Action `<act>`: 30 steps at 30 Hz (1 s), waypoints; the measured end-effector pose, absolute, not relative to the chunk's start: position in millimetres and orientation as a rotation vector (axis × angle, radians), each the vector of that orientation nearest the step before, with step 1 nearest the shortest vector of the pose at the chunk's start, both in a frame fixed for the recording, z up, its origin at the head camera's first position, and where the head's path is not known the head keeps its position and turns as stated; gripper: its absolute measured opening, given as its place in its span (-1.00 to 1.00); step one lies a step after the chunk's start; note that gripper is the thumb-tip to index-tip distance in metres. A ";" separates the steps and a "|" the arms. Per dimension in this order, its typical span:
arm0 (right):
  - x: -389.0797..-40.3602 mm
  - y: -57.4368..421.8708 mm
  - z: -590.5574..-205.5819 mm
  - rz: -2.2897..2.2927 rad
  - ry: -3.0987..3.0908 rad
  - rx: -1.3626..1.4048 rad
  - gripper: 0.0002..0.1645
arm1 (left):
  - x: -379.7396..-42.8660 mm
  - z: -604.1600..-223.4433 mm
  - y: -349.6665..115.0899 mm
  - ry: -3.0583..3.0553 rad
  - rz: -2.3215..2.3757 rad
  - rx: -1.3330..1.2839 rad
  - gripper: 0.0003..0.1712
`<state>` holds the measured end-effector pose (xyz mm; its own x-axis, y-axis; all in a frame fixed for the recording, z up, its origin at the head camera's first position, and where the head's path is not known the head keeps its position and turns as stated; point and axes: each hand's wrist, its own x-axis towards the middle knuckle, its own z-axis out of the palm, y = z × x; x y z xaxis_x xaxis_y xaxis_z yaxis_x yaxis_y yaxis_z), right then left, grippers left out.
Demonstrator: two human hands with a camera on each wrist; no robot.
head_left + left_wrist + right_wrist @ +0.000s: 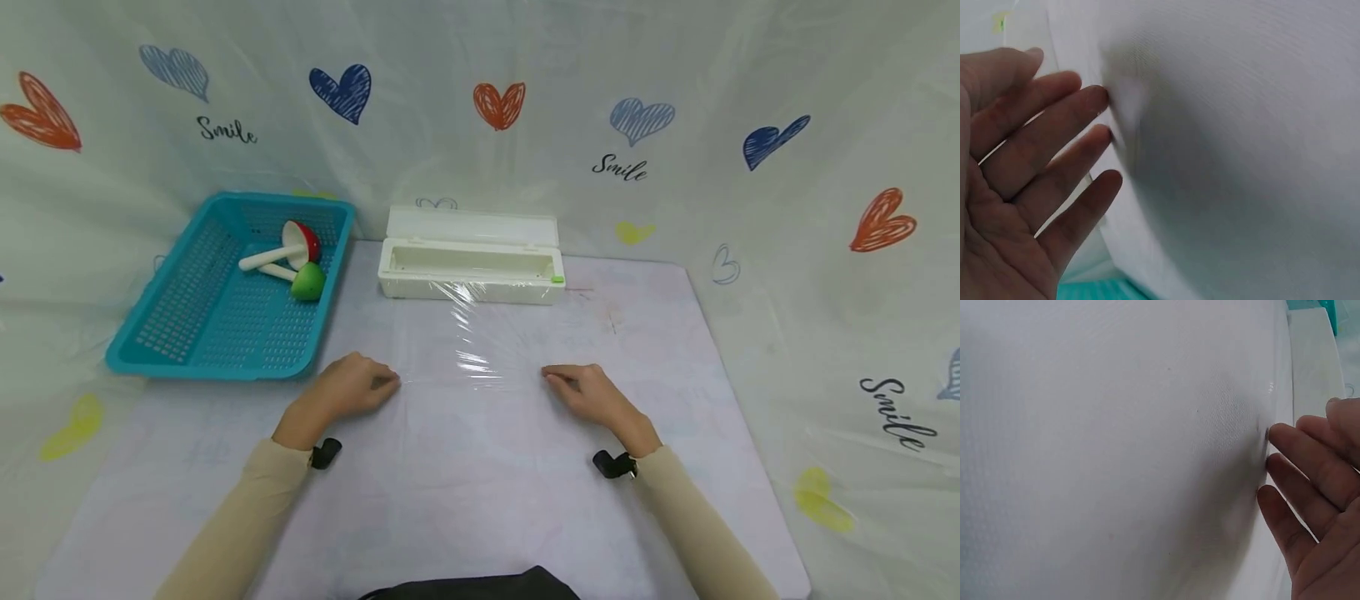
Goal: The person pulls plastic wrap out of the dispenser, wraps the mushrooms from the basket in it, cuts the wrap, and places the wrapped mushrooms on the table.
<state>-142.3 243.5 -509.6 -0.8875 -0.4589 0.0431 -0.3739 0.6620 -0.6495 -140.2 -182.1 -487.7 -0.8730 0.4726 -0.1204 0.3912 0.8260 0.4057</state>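
Left hand (349, 387) and right hand (594, 395) each seemingly pinch one corner of one cling film sheet (474, 360), reaching from one white dispenser (408, 287); one turquoise basket (217, 329) holds two toy mushrooms (307, 282).

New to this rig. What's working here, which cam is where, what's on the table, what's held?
There's no robot: these are a person's bare hands. The wide picture comes from a camera on the head, looking forward and down. The two close-ups come from wrist cameras, one watching the left hand, the other the right hand. On the table stands a white box with its lid open; left of it, a basket holds a red mushroom and a green mushroom. Clear film runs from the box toward the person, and each hand appears to pinch one near corner.
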 end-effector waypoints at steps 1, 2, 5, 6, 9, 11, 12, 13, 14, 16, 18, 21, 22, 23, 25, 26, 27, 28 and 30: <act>-143.3 244.5 -509.5 -1.039 2.751 -0.676 -0.66 | -138.9 -488.3 -184.9 2.799 0.564 0.682 -0.73; -144.9 245.3 -509.2 -1.036 2.759 -0.669 -0.69 | -137.6 -488.9 -188.2 2.800 0.585 0.687 -0.72; -152.5 244.3 -504.7 -1.045 2.786 -0.641 -0.74 | -132.6 -490.8 -198.2 2.801 0.693 0.673 -0.75; -156.4 242.4 -502.9 -1.058 2.806 -0.632 -0.75 | -131.0 -491.7 -201.2 2.800 0.742 0.664 -0.76; -169.3 230.8 -497.4 -1.150 2.867 -0.619 -0.77 | -126.5 -494.1 -207.4 2.816 0.839 0.677 -0.81; -177.7 219.8 -497.5 -1.227 2.895 -0.617 -0.76 | -123.9 -495.9 -209.0 2.819 0.876 0.700 -0.82; -181.0 214.2 -498.4 -1.267 2.891 -0.615 -0.75 | -122.6 -496.5 -209.1 2.820 0.878 0.707 -0.81; -183.6 208.7 -499.7 -1.305 2.878 -0.607 -0.72 | -121.4 -497.1 -209.2 2.819 0.879 0.714 -0.80; -185.4 203.6 -501.6 -1.345 2.857 -0.590 -0.70 | -120.5 -497.7 -209.0 2.813 0.880 0.714 -0.79; -187.5 194.7 -505.2 -1.412 2.811 -0.537 -0.65 | -118.6 -498.9 -208.8 2.803 0.875 0.719 -0.77; -189.0 188.0 -508.8 -1.467 2.765 -0.475 -0.62 | -117.5 -499.1 -208.2 2.798 0.865 0.719 -0.76; -191.9 182.5 -515.2 -1.465 2.733 -0.373 -0.59 | -116.3 -498.1 -206.8 2.780 0.832 0.708 -0.74; -192.8 181.7 -517.1 -1.453 2.721 -0.340 -0.58 | -116.0 -497.5 -206.1 2.770 0.815 0.701 -0.74; -193.5 181.2 -518.7 -1.435 2.708 -0.310 -0.57 | -115.6 -496.6 -205.3 2.763 0.795 0.701 -0.73; -194.0 181.0 -521.1 -1.389 2.688 -0.264 -0.56 | -114.6 -494.4 -203.5 2.750 0.756 0.696 -0.71; -194.1 181.0 -522.0 -1.373 2.680 -0.251 -0.55 | -113.9 -492.5 -202.8 2.745 0.751 0.702 -0.71; -193.8 180.9 -522.4 -1.363 2.671 -0.245 -0.54 | -113.5 -490.1 -202.0 2.741 0.753 0.706 -0.71; -193.3 180.7 -522.4 -1.355 2.662 -0.235 -0.53 | -113.0 -487.2 -201.3 2.740 0.757 0.710 -0.70; -192.1 180.3 -523.4 -1.322 2.660 -0.232 -0.51 | -112.1 -479.4 -200.2 2.734 0.781 0.701 -0.70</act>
